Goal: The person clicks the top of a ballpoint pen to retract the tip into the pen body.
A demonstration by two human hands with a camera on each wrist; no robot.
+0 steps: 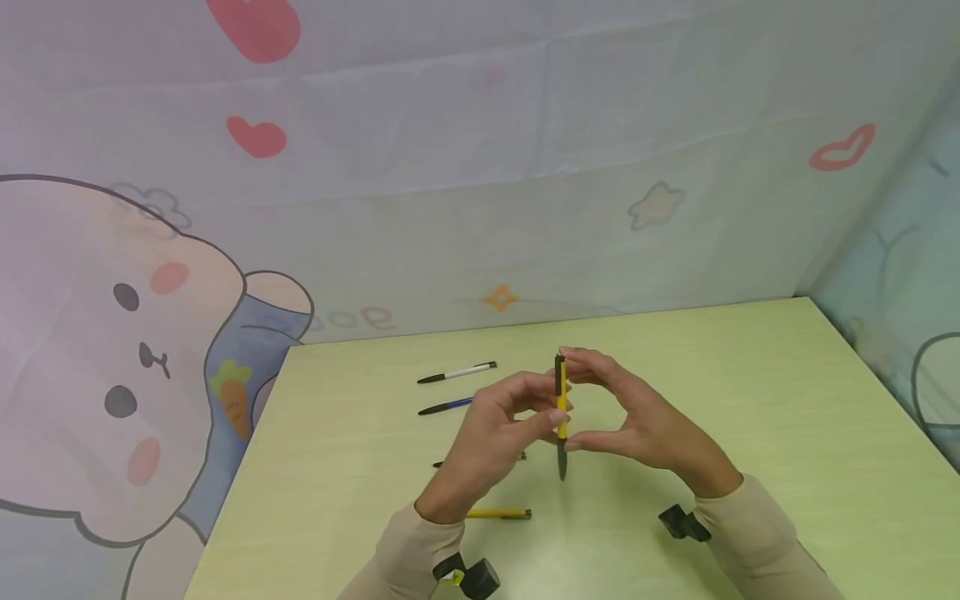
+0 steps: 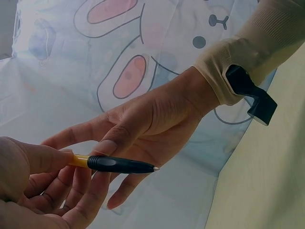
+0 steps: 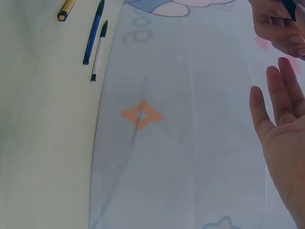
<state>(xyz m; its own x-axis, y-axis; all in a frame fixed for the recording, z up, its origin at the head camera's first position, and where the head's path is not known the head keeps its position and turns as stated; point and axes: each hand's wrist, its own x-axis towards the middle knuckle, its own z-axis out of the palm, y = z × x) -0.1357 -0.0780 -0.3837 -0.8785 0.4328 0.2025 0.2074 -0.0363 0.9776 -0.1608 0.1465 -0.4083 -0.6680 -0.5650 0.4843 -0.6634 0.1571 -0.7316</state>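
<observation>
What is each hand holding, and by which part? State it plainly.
The left hand pinches the yellow pen on its yellow barrel, just above the black grip. The right hand touches the pen's top end and barrel with straight fingers.

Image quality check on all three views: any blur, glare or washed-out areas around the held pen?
Head view: even soft light, no glare, yellow pen sharp, corners slightly bowed. Left wrist view: backlit cloth washed out, left hand close and soft, pen tip crisp. Right wrist view: hazy and low contrast, right hand cropped at the edge, pens on the table still readable.
</observation>
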